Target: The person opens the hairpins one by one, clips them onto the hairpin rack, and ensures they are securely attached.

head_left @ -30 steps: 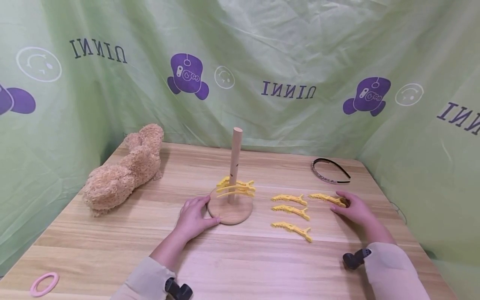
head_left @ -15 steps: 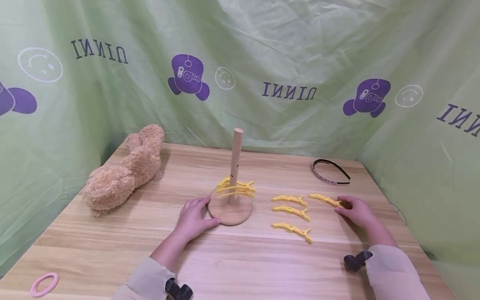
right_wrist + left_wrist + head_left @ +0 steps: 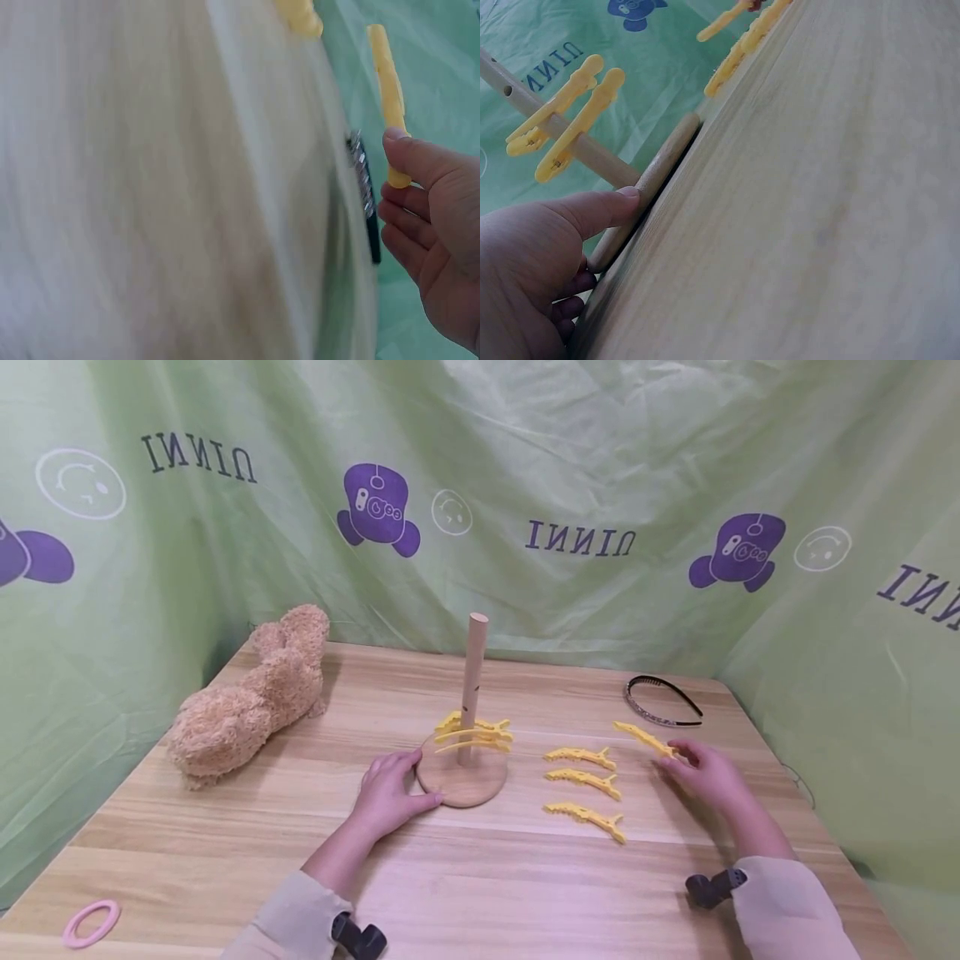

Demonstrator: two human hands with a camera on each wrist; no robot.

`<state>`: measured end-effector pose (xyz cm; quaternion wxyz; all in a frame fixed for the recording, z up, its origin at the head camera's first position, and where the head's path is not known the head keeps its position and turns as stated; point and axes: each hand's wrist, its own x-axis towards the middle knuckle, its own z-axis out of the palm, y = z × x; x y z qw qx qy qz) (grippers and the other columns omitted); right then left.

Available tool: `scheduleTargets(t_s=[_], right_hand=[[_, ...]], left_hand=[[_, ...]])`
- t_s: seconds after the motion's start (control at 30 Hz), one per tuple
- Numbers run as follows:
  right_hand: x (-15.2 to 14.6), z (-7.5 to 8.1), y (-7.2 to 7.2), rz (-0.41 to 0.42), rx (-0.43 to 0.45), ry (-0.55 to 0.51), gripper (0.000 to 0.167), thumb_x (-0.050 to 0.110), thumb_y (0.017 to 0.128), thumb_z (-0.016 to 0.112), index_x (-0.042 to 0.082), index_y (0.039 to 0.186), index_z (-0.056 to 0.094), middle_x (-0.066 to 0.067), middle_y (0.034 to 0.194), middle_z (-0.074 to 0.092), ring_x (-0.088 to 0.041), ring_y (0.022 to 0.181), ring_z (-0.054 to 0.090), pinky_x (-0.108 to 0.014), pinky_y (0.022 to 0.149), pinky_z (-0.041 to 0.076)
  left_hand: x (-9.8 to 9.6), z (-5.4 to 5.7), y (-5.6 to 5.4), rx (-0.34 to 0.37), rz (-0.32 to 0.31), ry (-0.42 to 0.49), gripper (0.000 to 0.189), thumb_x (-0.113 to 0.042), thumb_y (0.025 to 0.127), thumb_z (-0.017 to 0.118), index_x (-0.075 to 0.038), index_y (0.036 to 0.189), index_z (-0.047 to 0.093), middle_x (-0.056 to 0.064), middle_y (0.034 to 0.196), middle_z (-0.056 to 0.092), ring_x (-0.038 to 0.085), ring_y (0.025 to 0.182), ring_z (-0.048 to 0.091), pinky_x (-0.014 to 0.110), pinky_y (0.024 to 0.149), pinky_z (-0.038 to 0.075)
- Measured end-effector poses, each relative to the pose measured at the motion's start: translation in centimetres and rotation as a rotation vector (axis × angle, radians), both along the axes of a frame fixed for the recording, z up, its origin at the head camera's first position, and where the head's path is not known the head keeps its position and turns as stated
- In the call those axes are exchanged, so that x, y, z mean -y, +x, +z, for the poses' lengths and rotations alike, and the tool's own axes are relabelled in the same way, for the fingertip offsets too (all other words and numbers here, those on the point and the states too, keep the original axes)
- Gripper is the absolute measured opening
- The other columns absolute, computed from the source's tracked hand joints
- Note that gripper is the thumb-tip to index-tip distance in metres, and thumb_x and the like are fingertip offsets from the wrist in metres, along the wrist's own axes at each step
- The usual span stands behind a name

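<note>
"Head view first: what's the biggest thing that could go wrong?"

"Losing the wooden stand (image 3: 474,668). It's upright just right of the left hand (image 3: 386,793), which holds the rim of its round base (image 3: 465,788) between thumb and fingers, spread wide. If that hold eases under a sideways push, I'd expect the stand to slide or tip, jolting the fitted clips (image 3: 480,737)."

"And the right hand (image 3: 708,770)?"

"Nearly closed, pinching the raised clip (image 3: 642,737) by one end, in the air. The headband (image 3: 652,718) lies just beyond that hand; a careless swing might catch it."

"Anything smaller?"

"Three loose clips (image 3: 583,781) lie left of the right hand, toward the stand. Crossing low could scatter them. As for the pinched one, held only by its end, it could twist free if the fingers slacken."
</note>
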<state>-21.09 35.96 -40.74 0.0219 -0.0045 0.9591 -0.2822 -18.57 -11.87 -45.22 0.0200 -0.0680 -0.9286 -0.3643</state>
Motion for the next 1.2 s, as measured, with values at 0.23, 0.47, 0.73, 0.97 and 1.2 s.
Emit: scheduleTargets(t_s=[0.23,0.47,0.73,0.97,1.2], right_hand=[[2.6,2.2,-0.4,0.078,-0.075,0.023,0.053,0.032,0.099,0.056,-0.004,0.138,0.048,-0.033,0.134,0.054,-0.052,0.123,0.051,-0.062,0.100,0.043],[5.8,4.8,-0.6,0.168,-0.152,0.039,0.051,0.033,0.099,0.057,-0.003,0.135,0.052,-0.030,0.129,0.059,-0.051,0.122,0.052,-0.063,0.099,0.044],[10.1,6.8,-0.5,0.313,-0.241,0.069,0.040,0.020,0.097,0.062,-0.003,0.129,0.060,-0.023,0.121,0.067,-0.043,0.111,0.062,-0.057,0.089,0.052],[14.3,7.8,-1.0,0.383,-0.273,0.102,0.036,0.020,0.095,0.064,0.000,0.125,0.064,-0.019,0.120,0.069,-0.039,0.114,0.063,-0.054,0.094,0.052],[17.4,7.6,-1.7,0.417,-0.335,0.128,0.033,0.022,0.093,0.067,0.004,0.120,0.069,-0.014,0.117,0.072,-0.034,0.110,0.067,-0.050,0.093,0.054]], left_hand=[[0.0,-0.1,-0.2,-0.003,0.004,-0.001,0.085,-0.042,0.073,0.083,-0.001,0.140,0.051,0.019,0.142,0.052,0.039,0.135,0.038,0.058,0.113,0.028],[0.0,-0.1,-0.3,-0.008,0.007,-0.005,0.085,-0.042,0.073,0.083,-0.001,0.140,0.051,0.018,0.141,0.053,0.038,0.135,0.038,0.058,0.113,0.029],[0.1,0.0,-0.3,-0.001,0.011,-0.005,0.085,-0.043,0.073,0.082,-0.002,0.140,0.051,0.017,0.142,0.052,0.038,0.135,0.038,0.058,0.113,0.029],[0.1,-0.1,-0.3,-0.004,0.013,0.000,0.084,-0.042,0.073,0.083,-0.001,0.139,0.051,0.018,0.142,0.053,0.038,0.135,0.038,0.058,0.113,0.029],[0.1,-0.3,-0.2,-0.023,0.004,-0.002,0.084,-0.042,0.072,0.083,0.000,0.138,0.052,0.019,0.140,0.054,0.039,0.133,0.040,0.058,0.113,0.029]])
